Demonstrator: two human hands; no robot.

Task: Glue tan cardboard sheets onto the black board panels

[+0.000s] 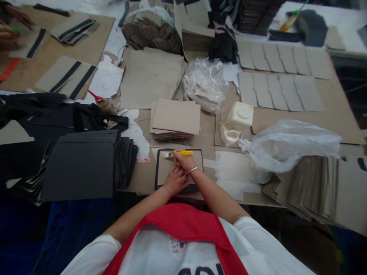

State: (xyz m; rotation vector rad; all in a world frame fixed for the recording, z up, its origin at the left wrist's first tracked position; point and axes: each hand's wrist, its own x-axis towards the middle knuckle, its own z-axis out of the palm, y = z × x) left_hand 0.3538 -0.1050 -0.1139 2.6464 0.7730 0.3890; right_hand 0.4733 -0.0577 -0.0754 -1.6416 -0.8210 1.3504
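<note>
My right hand grips a flat paintbrush with a yellow handle. Its pale bristles point left, over the upper left part of a grey-brown board with a black edge. Close below, my left hand lies flat on the same board, fingers stretched out. The two hands overlap slightly, so part of the board is hidden. Just beyond the board rises a stack of tan cardboard pieces.
Black panels are piled at left, near a bottle with a red nozzle. To the right are a yellowish plastic jug, a clear plastic bag and stacked grey boards. Another person's hand works at upper left.
</note>
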